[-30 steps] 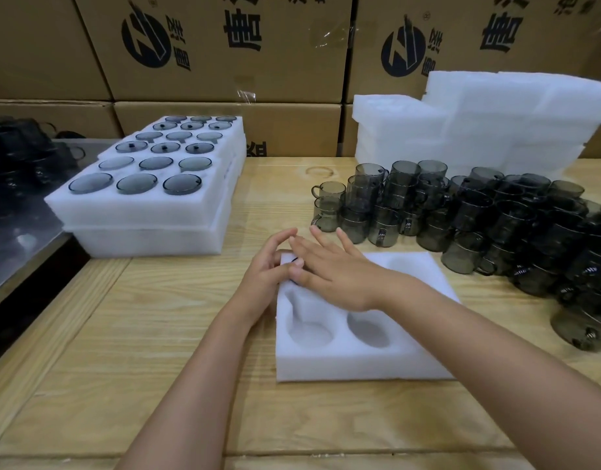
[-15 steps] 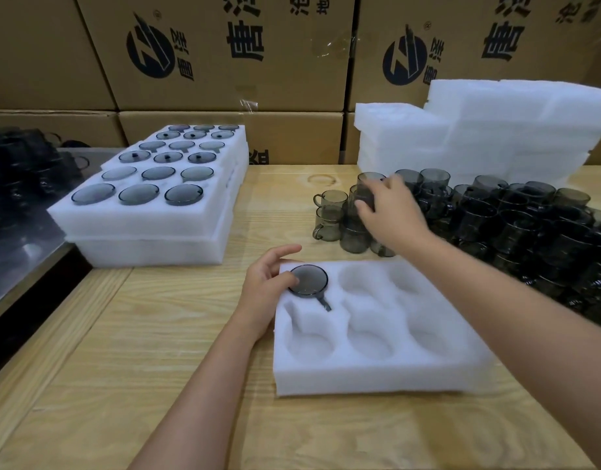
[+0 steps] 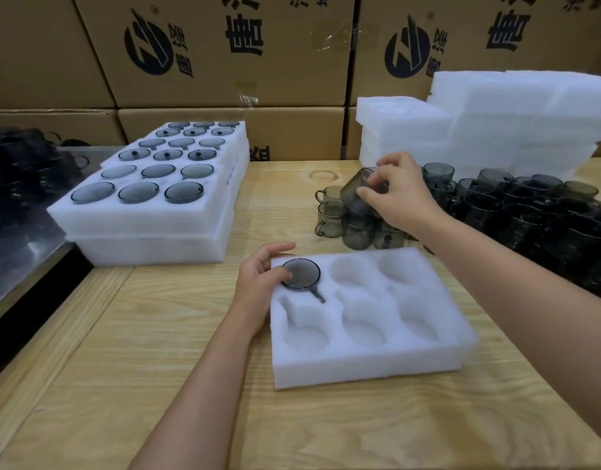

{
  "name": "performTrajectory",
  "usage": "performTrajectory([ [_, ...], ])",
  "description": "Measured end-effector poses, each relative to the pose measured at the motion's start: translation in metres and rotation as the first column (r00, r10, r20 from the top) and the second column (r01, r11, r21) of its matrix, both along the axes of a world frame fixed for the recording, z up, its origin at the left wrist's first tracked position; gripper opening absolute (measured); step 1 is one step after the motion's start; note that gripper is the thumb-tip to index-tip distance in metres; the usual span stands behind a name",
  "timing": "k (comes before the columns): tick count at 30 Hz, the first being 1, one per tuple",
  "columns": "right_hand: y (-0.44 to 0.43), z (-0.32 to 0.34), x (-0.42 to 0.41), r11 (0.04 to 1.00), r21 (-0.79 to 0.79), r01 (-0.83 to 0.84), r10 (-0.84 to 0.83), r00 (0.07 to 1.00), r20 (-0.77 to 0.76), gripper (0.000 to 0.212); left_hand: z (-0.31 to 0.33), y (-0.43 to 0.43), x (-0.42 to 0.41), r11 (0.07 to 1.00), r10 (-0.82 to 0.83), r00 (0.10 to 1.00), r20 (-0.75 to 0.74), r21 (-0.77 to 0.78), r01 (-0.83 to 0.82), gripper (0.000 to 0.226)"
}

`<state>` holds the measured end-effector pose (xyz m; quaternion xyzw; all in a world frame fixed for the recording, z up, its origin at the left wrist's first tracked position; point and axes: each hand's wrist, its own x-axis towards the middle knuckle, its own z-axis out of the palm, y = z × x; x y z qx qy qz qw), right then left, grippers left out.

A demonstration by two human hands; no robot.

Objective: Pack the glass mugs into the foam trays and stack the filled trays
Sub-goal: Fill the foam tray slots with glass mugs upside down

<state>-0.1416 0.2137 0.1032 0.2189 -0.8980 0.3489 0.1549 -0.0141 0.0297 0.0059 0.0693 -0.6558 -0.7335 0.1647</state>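
Smoky glass, thin-walled by the look of it, and the right hand (image 3: 399, 198) has one now: its grip is closed round a tilted mug (image 3: 357, 193), thumb and fingers on the body, just above the near edge of the loose mugs (image 3: 530, 215) crowding the centre right of the frame. Light enough for one hand, I'd judge, but slick and brittle, so it's best taken round the body rather than by that little handle. Lower middle, the left hand (image 3: 258, 286) rests on the corner of the foam tray (image 3: 370, 368), grip slack, fingertips touching the seated mug (image 3: 301, 273) in the upper left pocket. Five pockets lie bare. That foam looks soft and yielding, so it should cushion a gentle push. Filled trays (image 3: 149, 228) stand stacked at upper left on the bench (image 3: 139, 351).
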Motion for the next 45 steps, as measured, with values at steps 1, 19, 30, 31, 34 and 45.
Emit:
performTrajectory([
  [1,0.001,0.006,0.006,0.999,-0.040,-0.031,0.033,0.999,0.042,0.017,0.000,0.000,0.001,1.000,-0.012,1.000,-0.005,0.000,0.012,0.045],
  [19,0.015,0.019,0.070,0.874,0.373,-0.313,0.239,0.943,0.231,0.040,0.005,0.003,0.004,0.998,-0.048,0.999,0.023,0.043,0.047,0.046],
  [30,-0.001,0.001,0.076,0.907,0.355,-0.228,0.191,0.972,0.136,0.045,0.005,0.002,0.004,0.999,-0.036,0.998,0.054,0.003,0.036,0.045],
  [31,-0.001,0.000,0.074,0.918,0.316,-0.240,0.191,0.965,0.179,0.044,0.005,0.002,0.004,0.999,-0.034,0.998,0.057,0.006,0.034,0.044],
  [34,0.003,-0.002,0.068,0.915,0.317,-0.248,0.186,0.959,0.215,0.043,0.004,0.002,0.004,0.999,-0.043,0.997,0.059,0.009,0.042,0.043],
  [45,0.002,-0.021,0.072,0.851,0.419,-0.318,0.266,0.947,0.179,0.050,0.021,0.007,0.007,0.954,0.066,0.995,0.080,-0.298,-0.039,0.021],
])
